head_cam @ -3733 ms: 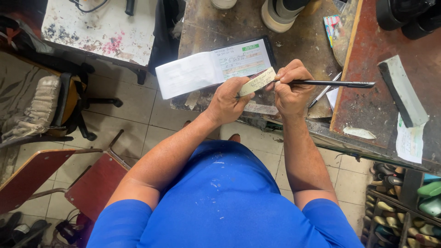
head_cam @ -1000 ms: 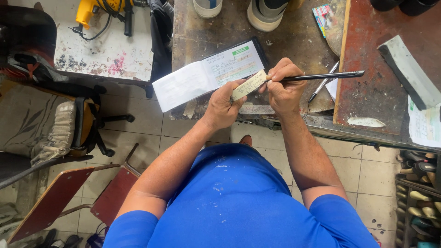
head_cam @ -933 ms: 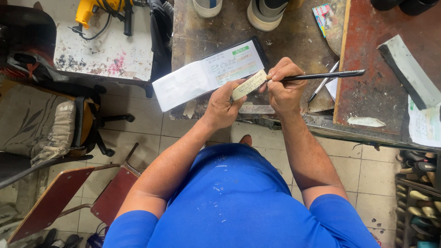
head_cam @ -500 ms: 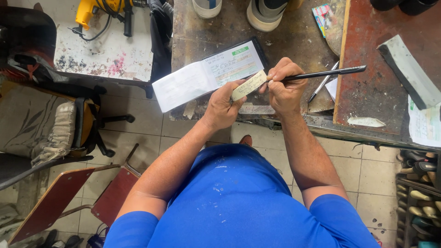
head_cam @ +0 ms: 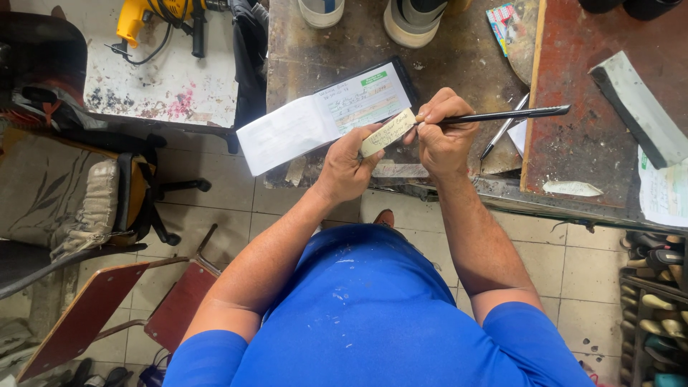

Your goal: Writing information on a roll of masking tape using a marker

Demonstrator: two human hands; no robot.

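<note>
Pale paper slip (head_cam: 388, 132) — left hand (head_cam: 347, 166) — beside white-and-green booklet (head_cam: 326, 115).

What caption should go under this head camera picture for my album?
Left hand holds a small paper slip while the right hand writes on it with a black pen, above an open booklet.

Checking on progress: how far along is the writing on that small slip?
Done: handwriting already covers much of the slip. In hand: left hand holds it, right hand has the pen at its end. Left: cannot tell; the booklet lies open.
</note>
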